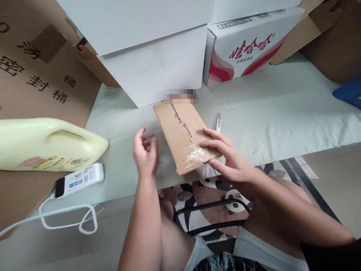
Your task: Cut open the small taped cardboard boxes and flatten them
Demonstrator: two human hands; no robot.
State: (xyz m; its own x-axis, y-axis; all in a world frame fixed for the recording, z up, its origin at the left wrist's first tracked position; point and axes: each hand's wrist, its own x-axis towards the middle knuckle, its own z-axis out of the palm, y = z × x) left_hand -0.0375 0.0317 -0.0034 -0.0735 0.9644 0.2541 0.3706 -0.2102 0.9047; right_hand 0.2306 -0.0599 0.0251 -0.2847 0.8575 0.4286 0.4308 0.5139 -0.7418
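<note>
A flat brown cardboard box (176,137) lies on the pale green cloth in the middle, torn along its top, with shiny clear tape at the near end. My right hand (225,156) grips its near right corner, fingers spread over the top and thumb at the near edge. To the left of the box, my left hand (146,150) is held apart from it, fingers loosely curled with gaps between them and nothing in them. A small utility knife (218,122) rests on the cloth just beyond my right fingers.
Behind stand a large white box (158,64) and a red-and-white carton (245,52). At left are a pale yellow bottle (42,139), a white corded device (81,180) and a big brown carton (34,82). A blue object (349,92) sits at far right.
</note>
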